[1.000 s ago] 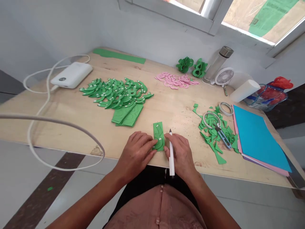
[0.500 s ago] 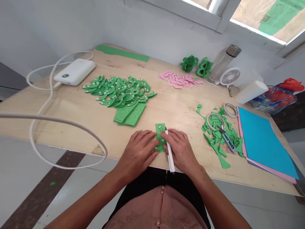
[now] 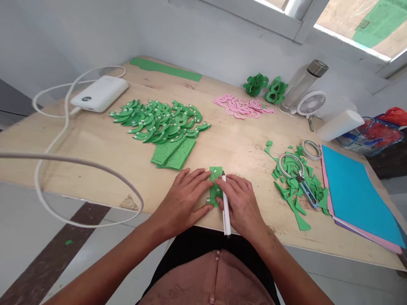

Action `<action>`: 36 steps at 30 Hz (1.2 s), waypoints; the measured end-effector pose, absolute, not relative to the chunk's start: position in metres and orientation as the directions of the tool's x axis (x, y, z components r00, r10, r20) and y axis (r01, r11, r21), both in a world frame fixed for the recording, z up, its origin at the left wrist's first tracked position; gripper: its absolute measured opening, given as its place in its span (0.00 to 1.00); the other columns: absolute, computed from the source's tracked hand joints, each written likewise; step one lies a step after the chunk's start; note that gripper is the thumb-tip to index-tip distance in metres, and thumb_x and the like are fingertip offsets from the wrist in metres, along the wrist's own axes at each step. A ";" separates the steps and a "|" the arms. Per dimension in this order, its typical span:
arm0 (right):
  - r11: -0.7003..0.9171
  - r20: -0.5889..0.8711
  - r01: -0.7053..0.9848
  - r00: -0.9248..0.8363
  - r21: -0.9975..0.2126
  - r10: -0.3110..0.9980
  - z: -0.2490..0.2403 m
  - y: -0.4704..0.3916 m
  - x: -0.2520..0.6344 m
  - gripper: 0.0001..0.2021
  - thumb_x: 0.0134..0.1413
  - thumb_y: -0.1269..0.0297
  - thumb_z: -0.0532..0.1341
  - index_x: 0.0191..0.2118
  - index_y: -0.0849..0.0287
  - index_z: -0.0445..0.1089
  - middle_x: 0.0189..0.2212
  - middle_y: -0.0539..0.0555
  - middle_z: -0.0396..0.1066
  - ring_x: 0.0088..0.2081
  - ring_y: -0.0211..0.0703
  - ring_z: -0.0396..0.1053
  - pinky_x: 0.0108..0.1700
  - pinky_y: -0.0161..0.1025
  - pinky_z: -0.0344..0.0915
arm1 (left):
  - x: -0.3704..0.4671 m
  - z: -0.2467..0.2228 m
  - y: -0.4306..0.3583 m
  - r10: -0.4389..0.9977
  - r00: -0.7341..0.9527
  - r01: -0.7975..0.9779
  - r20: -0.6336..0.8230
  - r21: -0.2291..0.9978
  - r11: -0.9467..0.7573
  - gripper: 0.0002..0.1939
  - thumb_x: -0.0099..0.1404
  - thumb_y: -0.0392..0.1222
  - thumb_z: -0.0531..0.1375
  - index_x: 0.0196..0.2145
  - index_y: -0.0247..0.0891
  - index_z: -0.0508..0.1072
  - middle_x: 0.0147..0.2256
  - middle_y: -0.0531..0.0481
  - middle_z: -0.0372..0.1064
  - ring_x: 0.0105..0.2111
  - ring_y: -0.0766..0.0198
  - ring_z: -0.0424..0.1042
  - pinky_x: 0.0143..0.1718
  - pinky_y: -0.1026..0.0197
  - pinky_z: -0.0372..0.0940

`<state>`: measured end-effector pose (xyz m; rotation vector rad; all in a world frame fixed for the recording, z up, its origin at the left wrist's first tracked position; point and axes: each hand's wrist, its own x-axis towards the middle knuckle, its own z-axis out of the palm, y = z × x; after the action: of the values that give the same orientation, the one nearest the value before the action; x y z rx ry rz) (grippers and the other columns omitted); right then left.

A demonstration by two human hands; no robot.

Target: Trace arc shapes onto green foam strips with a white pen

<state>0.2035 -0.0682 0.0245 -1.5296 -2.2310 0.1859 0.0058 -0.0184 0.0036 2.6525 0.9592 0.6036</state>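
Observation:
A small green paper piece point(image 3: 215, 195) with drawn lines and small white patches lies at the table's front edge between my hands. My left hand point(image 3: 184, 201) rests with its fingers stretched out, their tips at the paper's left side. On the other side, my right hand point(image 3: 244, 203) grips a white pen point(image 3: 226, 207), its dark tip pointing away from me. The thumb and fingertips of that hand also touch the paper. Beyond my left hand are green paper rectangles point(image 3: 178, 154) with pencilled outlines, beside a heap of curved green cutouts point(image 3: 159, 123) bearing white patches.
To the right, green scraps point(image 3: 301, 220) lie under a tape roll point(image 3: 281, 166) and a blue-handled tool point(image 3: 308, 192). Coloured sheets point(image 3: 362, 195), a bottle point(image 3: 299, 89) and a small fan point(image 3: 311, 102) stand beyond. A white cable point(image 3: 68, 114) from a power bank point(image 3: 100, 94) loops at left.
My left hand's fingers have straightened and drawn back slightly from over the paper, baring more of it. The pen stays in my right hand. The view has shifted slightly.

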 end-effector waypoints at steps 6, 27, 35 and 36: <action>0.394 0.242 0.865 -0.329 -0.311 0.913 0.027 -0.063 0.207 0.17 0.64 0.69 0.56 0.57 0.59 0.65 0.53 0.60 0.73 0.58 0.55 0.63 0.56 0.53 0.61 | 0.006 0.001 -0.014 0.648 0.696 0.523 0.308 0.401 -0.752 0.20 0.67 0.44 0.57 0.55 0.40 0.64 0.61 0.42 0.64 0.64 0.50 0.57 0.66 0.40 0.46; 0.491 0.188 0.814 -0.454 -0.310 0.871 0.034 -0.043 0.221 0.22 0.63 0.69 0.58 0.61 0.54 0.63 0.55 0.59 0.72 0.60 0.54 0.63 0.57 0.53 0.61 | 0.002 0.004 -0.008 0.627 0.730 0.477 0.272 0.454 -0.752 0.18 0.68 0.43 0.56 0.54 0.40 0.65 0.62 0.42 0.62 0.66 0.49 0.55 0.67 0.37 0.44; 0.545 0.171 0.787 -0.517 -0.291 0.839 0.034 -0.039 0.231 0.20 0.63 0.70 0.58 0.60 0.56 0.64 0.56 0.60 0.71 0.60 0.54 0.62 0.57 0.54 0.60 | 0.002 0.004 -0.008 0.623 0.728 0.471 0.285 0.453 -0.757 0.20 0.68 0.44 0.57 0.56 0.40 0.62 0.61 0.42 0.63 0.66 0.50 0.55 0.67 0.39 0.44; 0.543 0.175 0.787 -0.514 -0.291 0.840 0.034 -0.039 0.230 0.20 0.63 0.69 0.57 0.60 0.57 0.64 0.56 0.60 0.71 0.60 0.54 0.62 0.57 0.54 0.60 | 0.002 0.004 -0.008 0.621 0.728 0.470 0.290 0.449 -0.760 0.21 0.68 0.43 0.56 0.57 0.39 0.62 0.61 0.41 0.63 0.65 0.51 0.55 0.67 0.39 0.45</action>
<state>0.2304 -0.0391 0.0336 -1.3510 -2.4891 0.2522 0.0018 -0.0081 0.0039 2.5867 0.8464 0.6122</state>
